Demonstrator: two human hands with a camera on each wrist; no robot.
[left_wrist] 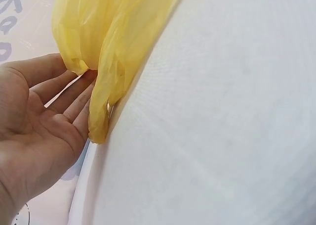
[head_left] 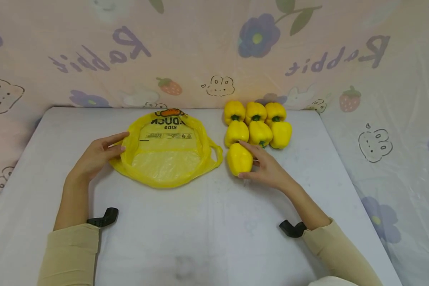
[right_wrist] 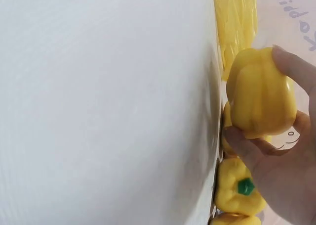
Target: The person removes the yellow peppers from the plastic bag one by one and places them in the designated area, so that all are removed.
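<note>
My right hand [head_left: 269, 169] grips a yellow bell pepper [head_left: 239, 159] between thumb and fingers. Up close in the right wrist view, that bell pepper [right_wrist: 259, 94] appears above the white tabletop [right_wrist: 108, 106]. To its left, a yellow plastic bag [head_left: 164, 180] stands with its mouth wide and facing up, printed lettering on its inner back wall. At the bag's left side, my left hand [head_left: 94, 157] touches the rim with its fingers extended. From the left wrist, the fingers [left_wrist: 42, 69] reach to the bag's side beside a hanging handle loop [left_wrist: 101, 116].
Behind the right hand several more yellow bell peppers [head_left: 260, 133] sit in two rows, some showing green stems. A bag handle [head_left: 218, 157] sticks out toward them. A printed curtain [head_left: 200, 51] hangs along the table's back edge. Each wrist wears a black mount [head_left: 109, 216].
</note>
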